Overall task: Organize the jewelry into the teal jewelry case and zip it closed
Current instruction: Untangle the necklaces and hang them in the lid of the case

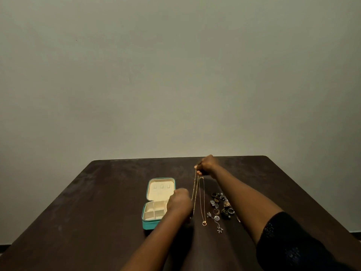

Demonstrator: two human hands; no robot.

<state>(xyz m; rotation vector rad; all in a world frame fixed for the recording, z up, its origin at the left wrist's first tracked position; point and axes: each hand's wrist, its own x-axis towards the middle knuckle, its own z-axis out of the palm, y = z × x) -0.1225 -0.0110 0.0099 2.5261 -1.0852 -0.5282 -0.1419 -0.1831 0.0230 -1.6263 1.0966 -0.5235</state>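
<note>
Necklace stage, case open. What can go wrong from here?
1. The right hand pinches several thin gold chains together; the strands run close and may tangle.
2. The pendant sits near the loose rings and earrings; dragging could snag or scatter them.
3. The left hand covers part of the teal case; a bump might shift the case on the table.

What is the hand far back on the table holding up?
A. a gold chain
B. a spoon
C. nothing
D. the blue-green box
A: the right hand pinches the top of a gold chain, which hangs down toward the table beside the open teal case.
</note>
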